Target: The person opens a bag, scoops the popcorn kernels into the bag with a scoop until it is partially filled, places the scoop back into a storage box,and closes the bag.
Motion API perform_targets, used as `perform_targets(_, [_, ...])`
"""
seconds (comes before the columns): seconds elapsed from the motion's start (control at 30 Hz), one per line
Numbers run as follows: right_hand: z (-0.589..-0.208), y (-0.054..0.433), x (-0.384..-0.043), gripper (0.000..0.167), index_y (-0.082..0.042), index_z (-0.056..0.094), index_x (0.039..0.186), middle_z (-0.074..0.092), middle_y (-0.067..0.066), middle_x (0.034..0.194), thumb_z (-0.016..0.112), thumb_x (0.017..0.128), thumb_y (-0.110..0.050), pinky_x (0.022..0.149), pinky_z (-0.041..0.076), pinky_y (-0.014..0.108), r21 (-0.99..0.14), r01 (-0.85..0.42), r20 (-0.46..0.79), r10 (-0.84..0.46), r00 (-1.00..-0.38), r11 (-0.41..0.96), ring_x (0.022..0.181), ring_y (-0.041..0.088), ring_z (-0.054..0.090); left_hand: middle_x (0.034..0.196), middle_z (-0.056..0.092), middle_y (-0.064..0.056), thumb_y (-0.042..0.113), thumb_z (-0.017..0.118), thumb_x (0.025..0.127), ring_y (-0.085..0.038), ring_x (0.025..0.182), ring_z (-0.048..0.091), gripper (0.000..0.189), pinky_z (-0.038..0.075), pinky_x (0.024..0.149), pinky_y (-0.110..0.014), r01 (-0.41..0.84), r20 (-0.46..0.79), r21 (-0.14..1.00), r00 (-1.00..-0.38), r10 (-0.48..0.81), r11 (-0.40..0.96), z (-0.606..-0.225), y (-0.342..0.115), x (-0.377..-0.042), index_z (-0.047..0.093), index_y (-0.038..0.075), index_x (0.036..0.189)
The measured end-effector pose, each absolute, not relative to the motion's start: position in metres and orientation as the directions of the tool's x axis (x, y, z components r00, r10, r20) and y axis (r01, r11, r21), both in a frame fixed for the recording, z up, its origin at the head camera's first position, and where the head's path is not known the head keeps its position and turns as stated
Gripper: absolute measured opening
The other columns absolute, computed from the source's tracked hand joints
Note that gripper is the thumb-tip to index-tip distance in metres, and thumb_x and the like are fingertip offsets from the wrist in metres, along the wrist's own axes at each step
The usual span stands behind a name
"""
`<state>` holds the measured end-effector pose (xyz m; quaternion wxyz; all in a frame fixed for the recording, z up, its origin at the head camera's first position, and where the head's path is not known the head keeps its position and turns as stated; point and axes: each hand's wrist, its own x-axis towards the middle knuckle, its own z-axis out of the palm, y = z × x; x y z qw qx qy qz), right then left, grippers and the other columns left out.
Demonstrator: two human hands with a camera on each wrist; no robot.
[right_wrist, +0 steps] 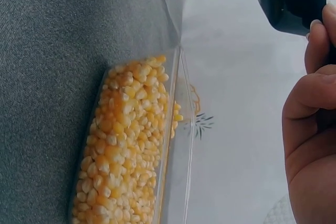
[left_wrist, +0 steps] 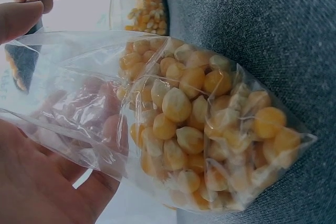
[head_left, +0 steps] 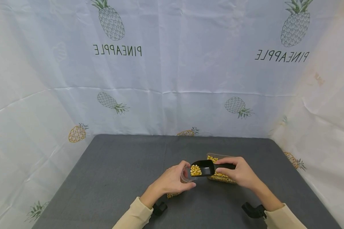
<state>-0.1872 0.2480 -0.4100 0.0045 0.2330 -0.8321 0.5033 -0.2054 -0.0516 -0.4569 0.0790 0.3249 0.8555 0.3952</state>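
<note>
My left hand [head_left: 172, 178] holds a clear plastic bag [left_wrist: 79, 66] near its top, with fingers and thumb round the spread mouth. Yellow corn kernels [left_wrist: 178, 124] fill the bag's lower part, seen large in the left wrist view. The right hand [head_left: 243, 173] grips the handle of a black scoop [head_left: 208, 167], which carries a small heap of kernels [head_left: 195, 170] at its front end. That front end is right at the bag's mouth, between the thumb and fingers of my left hand. Below the right hand stands a clear rectangular container [head_left: 222, 180] holding many corn kernels [right_wrist: 126, 140].
A dark grey table [head_left: 126, 168] lies under everything. White curtains [head_left: 172, 70] printed with pineapples hang behind it and at both sides. Black wrist mounts [head_left: 160, 209] sit below the forearms, close to the cream sleeves [head_left: 134, 214].
</note>
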Motion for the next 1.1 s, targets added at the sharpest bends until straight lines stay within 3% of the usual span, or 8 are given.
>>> perform_targets(0.07, [-0.411, 0.246, -0.188, 0.024, -0.006, 0.076, 0.115, 0.072, 0.013, 0.11, 0.076, 0.092, -0.013, 0.054, 0.047, 0.031, -0.822, -0.406, 0.249, -0.389, -0.887, 0.4, 0.062, 0.005, 0.052, 0.097, 0.057, 0.012, 0.044, 0.071, 0.092, 0.003, 0.076, 0.062, 0.059, 0.052, 0.07, -0.022, 0.49, 0.119, 0.73, -0.777, 0.618, 0.476, -0.457, -0.052, -0.205, 0.049, 0.013, 0.136])
perform_targets(0.13, [-0.412, 0.245, -0.189, 0.024, -0.007, 0.076, 0.115, 0.072, 0.013, 0.113, 0.076, 0.092, -0.016, 0.062, 0.051, 0.03, -0.805, -0.416, 0.252, -0.392, -0.885, 0.422, 0.079, 0.007, 0.062, 0.098, 0.058, 0.012, 0.044, 0.072, 0.092, 0.003, 0.076, 0.062, 0.06, 0.053, 0.071, -0.022, 0.488, 0.116, 0.731, -0.778, 0.618, 0.477, -0.457, -0.051, -0.205, 0.049, 0.012, 0.137])
perform_targets(0.2, [-0.411, 0.243, -0.19, 0.025, -0.008, 0.076, 0.115, 0.072, 0.013, 0.115, 0.077, 0.092, -0.018, 0.066, 0.053, 0.031, -0.799, -0.412, 0.242, -0.392, -0.887, 0.438, 0.086, 0.012, 0.065, 0.098, 0.058, 0.012, 0.044, 0.072, 0.091, 0.003, 0.077, 0.062, 0.062, 0.053, 0.071, -0.023, 0.489, 0.116, 0.728, -0.779, 0.617, 0.48, -0.457, -0.051, -0.206, 0.049, 0.011, 0.138])
perform_targets(0.27, [-0.411, 0.242, -0.191, 0.026, -0.009, 0.077, 0.115, 0.072, 0.012, 0.117, 0.077, 0.092, -0.021, 0.074, 0.054, 0.031, -0.79, -0.406, 0.229, -0.392, -0.891, 0.459, 0.104, 0.018, 0.066, 0.098, 0.058, 0.012, 0.044, 0.072, 0.091, 0.003, 0.076, 0.061, 0.063, 0.053, 0.071, -0.023, 0.489, 0.116, 0.726, -0.78, 0.615, 0.484, -0.457, -0.051, -0.206, 0.048, 0.011, 0.139])
perform_targets(0.53, [-0.407, 0.237, -0.195, 0.027, -0.009, 0.077, 0.114, 0.071, 0.015, 0.119, 0.077, 0.092, -0.025, 0.071, 0.054, 0.03, -0.791, -0.385, 0.181, -0.419, -0.89, 0.476, 0.1, 0.035, 0.066, 0.094, 0.058, 0.011, 0.045, 0.073, 0.089, 0.002, 0.074, 0.061, 0.062, 0.052, 0.068, -0.023, 0.496, 0.126, 0.723, -0.779, 0.614, 0.481, -0.456, -0.051, -0.206, 0.049, 0.012, 0.137])
perform_targets(0.8, [-0.408, 0.235, -0.2, 0.028, -0.009, 0.076, 0.115, 0.071, 0.012, 0.116, 0.076, 0.093, -0.027, 0.07, 0.054, 0.031, -0.766, -0.416, 0.167, -0.474, -0.864, 0.489, 0.091, 0.013, 0.066, 0.098, 0.062, 0.009, 0.046, 0.074, 0.089, 0.002, 0.076, 0.063, 0.065, 0.053, 0.071, -0.023, 0.477, 0.102, 0.728, -0.785, 0.61, 0.492, -0.456, -0.051, -0.206, 0.049, 0.012, 0.138])
perform_targets(1.1, [-0.406, 0.232, -0.202, 0.026, -0.01, 0.076, 0.114, 0.071, 0.011, 0.113, 0.075, 0.094, -0.026, 0.066, 0.053, 0.029, -0.765, -0.438, 0.151, -0.529, -0.835, 0.472, 0.08, 0.013, 0.064, 0.094, 0.059, 0.009, 0.047, 0.073, 0.089, 0.002, 0.074, 0.061, 0.067, 0.052, 0.069, -0.023, 0.485, 0.103, 0.714, -0.786, 0.609, 0.506, -0.455, -0.052, -0.206, 0.048, 0.01, 0.139])
